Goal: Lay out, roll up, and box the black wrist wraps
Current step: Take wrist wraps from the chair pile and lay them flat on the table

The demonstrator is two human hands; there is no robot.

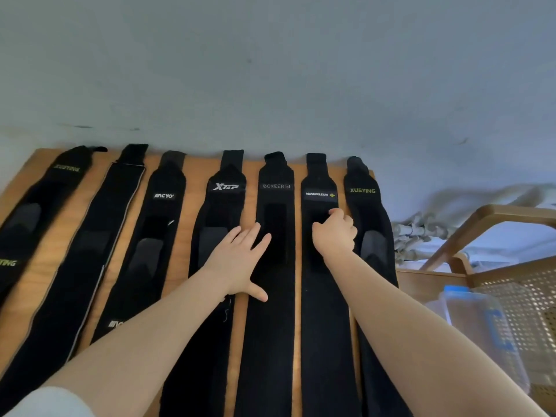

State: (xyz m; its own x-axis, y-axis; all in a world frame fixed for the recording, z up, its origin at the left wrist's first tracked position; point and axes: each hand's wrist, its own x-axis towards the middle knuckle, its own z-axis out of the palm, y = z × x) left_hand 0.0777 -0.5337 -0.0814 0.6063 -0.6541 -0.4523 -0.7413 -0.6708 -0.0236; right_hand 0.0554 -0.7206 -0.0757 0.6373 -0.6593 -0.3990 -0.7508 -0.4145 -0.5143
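Seven wraps point(275, 266) lined up side by side on the table point(301, 236), labels at the far end so I can see which is which. My left hand point(240, 260) is spread flat, pressing across two middle ones to smooth them. Right hand point(335, 233) is curled, pinching at the next wrap's velcro patch, probably straightening it. Rolling not started yet.

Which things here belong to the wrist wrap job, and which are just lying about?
Job: seven black wrist wraps laid flat on the wooden table; left hand and right hand on them.
Lying about: plastic jug, rattan chair.
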